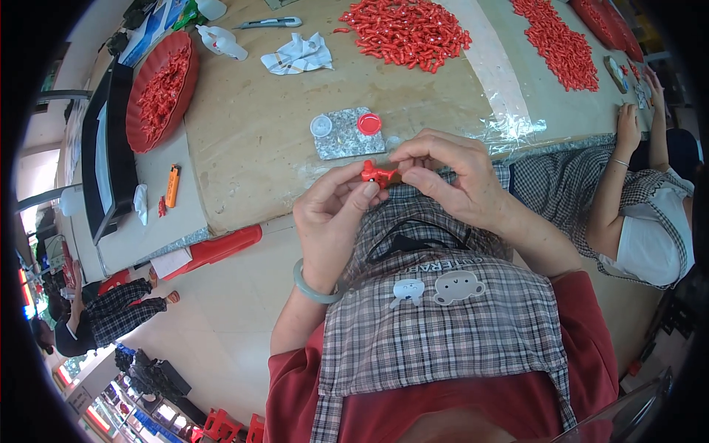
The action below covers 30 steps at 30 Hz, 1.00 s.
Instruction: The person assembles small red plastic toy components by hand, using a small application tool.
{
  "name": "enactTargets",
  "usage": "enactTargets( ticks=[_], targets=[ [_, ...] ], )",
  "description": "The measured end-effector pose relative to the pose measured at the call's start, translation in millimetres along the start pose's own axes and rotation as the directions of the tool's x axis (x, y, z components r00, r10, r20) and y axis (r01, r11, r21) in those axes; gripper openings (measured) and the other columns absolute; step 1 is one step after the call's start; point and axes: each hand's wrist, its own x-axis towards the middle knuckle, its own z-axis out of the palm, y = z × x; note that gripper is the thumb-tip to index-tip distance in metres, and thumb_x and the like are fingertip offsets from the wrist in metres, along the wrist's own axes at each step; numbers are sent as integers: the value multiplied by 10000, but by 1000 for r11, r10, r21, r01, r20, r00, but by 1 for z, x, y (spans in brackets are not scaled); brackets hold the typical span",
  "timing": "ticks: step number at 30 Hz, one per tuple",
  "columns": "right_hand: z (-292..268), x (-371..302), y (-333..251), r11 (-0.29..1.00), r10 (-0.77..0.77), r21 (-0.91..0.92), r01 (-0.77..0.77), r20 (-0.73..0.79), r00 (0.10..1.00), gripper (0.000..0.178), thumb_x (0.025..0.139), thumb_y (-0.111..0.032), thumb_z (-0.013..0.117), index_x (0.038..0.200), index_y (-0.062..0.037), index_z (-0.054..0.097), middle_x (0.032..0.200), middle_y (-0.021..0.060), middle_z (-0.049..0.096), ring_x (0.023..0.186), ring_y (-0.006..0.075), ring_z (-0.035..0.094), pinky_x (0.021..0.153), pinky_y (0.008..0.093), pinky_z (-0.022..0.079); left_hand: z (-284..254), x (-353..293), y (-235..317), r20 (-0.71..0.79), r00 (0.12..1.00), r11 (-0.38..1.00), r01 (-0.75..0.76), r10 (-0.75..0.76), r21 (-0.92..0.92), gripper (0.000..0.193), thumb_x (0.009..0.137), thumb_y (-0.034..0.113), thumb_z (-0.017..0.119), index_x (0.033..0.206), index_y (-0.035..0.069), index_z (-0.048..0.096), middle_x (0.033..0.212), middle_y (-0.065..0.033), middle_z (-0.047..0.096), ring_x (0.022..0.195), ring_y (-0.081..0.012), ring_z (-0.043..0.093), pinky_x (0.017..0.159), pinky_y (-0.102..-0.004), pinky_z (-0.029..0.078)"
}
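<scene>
Just in front of the table's near edge, my left hand [336, 203] pinches a small red plastic figurine [375, 174] between thumb and fingers. A jade-coloured bangle circles that wrist. My right hand [454, 173] is beside the figurine's right end, fingers drawn together. What lies between its fingertips is too small to make out. Beyond my hands on the table sits a speckled grey stone slab [347, 145]. It bears a whitish round cap [321, 125] at its left and a red round cap [368, 124] at its right.
Farther back lies a heap of red pieces [405, 33], with a crumpled cloth [298, 55] and a utility knife [269, 23] nearby. At left are a scalloped red tray [134, 122], a black tray [111, 148] and an orange lighter [173, 186]. A co-worker's arm [609, 173] is at right.
</scene>
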Motion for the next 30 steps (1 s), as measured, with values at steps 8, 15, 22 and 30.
enactTargets(
  ticks=[8, 15, 22, 30],
  targets=[
    [6, 0, 6, 994, -105, -47, 103, -41, 994, 267, 772, 12, 720, 1029, -13, 651, 961, 110, 659, 782, 180, 647, 659, 281, 528, -2, 3, 0, 62, 995, 995, 85, -82, -48, 265, 888, -21, 635, 1149, -66, 617, 945, -117, 684, 791, -155, 667, 686, -236, 541],
    [8, -2, 8, 946, -265, -208, 248, -57, 963, 210, 748, -59, 748, 929, -27, 648, 883, 94, 646, 777, 255, 655, 658, 328, 533, -1, 2, -1, 90, 993, 997, 71, -71, 1, 263, 886, -23, 636, 1145, -66, 620, 936, -106, 679, 775, -137, 653, 666, -223, 528],
    [12, -6, 13, 924, -339, -223, 311, -97, 936, 184, 736, -63, 752, 894, -25, 666, 825, 92, 657, 737, 239, 664, 622, 320, 535, -2, -1, 2, 108, 994, 996, -1, -9, 86, 234, 856, -58, 647, 1090, -63, 651, 945, -90, 672, 783, -139, 669, 665, -228, 548],
    [13, -9, 10, 944, -303, -164, 285, -96, 948, 173, 743, -35, 755, 898, -6, 683, 827, 126, 680, 710, 235, 668, 604, 304, 524, 1, 0, 6, 117, 989, 962, -117, 90, 248, 226, 819, -67, 662, 1044, -48, 682, 878, -100, 679, 738, -138, 677, 659, -238, 552]
  ],
)
